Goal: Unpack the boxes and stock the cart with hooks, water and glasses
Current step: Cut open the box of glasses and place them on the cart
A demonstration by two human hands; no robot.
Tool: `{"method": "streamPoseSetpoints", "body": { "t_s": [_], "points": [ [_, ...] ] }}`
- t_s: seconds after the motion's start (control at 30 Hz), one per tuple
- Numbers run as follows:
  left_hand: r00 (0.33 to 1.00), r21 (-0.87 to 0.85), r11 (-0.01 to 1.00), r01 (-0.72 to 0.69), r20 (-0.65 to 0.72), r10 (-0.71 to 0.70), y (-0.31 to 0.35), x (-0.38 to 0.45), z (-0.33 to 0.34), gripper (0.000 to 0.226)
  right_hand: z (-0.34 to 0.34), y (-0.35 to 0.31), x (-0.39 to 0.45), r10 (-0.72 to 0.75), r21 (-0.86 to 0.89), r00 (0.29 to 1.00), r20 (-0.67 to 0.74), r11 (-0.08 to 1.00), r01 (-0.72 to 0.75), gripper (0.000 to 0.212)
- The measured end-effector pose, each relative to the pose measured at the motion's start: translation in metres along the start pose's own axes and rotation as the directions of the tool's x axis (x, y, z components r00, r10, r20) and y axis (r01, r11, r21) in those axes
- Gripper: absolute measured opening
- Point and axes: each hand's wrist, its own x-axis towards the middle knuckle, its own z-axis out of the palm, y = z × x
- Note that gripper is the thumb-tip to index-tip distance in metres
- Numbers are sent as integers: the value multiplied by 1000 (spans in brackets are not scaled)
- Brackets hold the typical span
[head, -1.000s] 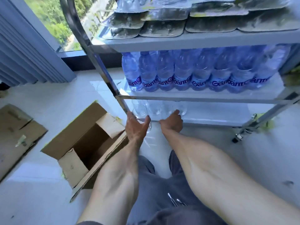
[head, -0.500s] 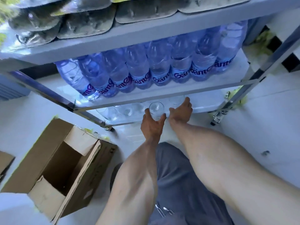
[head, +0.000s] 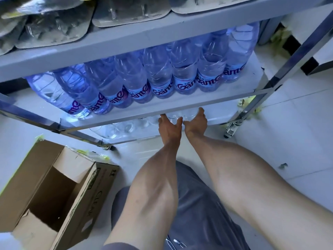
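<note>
Left hand (head: 170, 126) curls round a clear glass (head: 173, 120) on the cart's bottom shelf (head: 218, 120); beside it, right hand (head: 196, 121) reaches under the bottle shelf, its hold hidden. Left of the grip stand more glasses (head: 124, 126). Glass seems light, slippery, fragile: best held round the wall, not the rim.

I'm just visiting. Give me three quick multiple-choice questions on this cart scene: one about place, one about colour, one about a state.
1. Where do the water bottles stand?
A. middle shelf
B. floor
C. inside the box

2. What colour are the bottles' labels?
A. green
B. blue with purple lettering
C. yellow

3. How is the cardboard box?
A. taped shut
B. crushed flat
C. open, flaps spread

Answers:
1 A: they line the shelf above the glasses.
2 B: the labels show it.
3 C: its dark inside is visible.
</note>
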Motion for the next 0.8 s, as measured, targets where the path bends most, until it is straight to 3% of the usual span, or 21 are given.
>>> {"method": "streamPoseSetpoints", "body": {
  "t_s": [0.37, 0.6, 0.8],
  "points": [
    [994, 8, 994, 112, -12, -112, 2, 17, 8, 66, 13, -4, 25, 27, -82, 999, 41, 996, -24, 73],
    [987, -10, 989, 145, -62, -146, 7, 14, 3, 68, 15, -9, 24, 136, -123, 989, 54, 984, -128, 78],
    [991, 169, 977, 132, -7, -133, -6, 8, -9, 53, 10, -3, 11, 205, -190, 974, 96, 964, -184, 68]
  ]
}}
